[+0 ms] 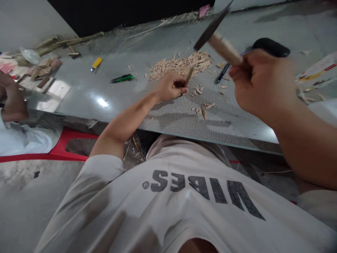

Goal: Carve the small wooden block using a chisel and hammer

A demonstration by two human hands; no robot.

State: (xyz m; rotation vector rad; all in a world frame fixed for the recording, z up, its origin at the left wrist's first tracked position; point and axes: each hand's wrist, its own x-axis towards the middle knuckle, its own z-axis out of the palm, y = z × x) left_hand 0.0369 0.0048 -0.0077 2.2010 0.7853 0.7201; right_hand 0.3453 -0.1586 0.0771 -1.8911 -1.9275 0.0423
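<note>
In my raised right hand (263, 84) is the wooden handle of a hammer (226, 49), which has a long dark metal head and hangs above the table at the right. My left hand (172, 86) is closed around a short wooden stick (189, 75) whose top pokes out above the fingers, tilted slightly. The stick's lower end is hidden by the hand. Just behind my left hand lies a heap of wood chips (168, 66). Several more chips (203, 111) are scattered nearer the table's front edge.
The grey table (105, 88) carries a yellow cutter (97, 64), a green cutter (122, 78), a blue pen-like tool (222, 73) and a black case (271, 47). Wood scraps (44, 70) lie at left, beside another person's arm (14, 96). A red chair (65, 144) stands below.
</note>
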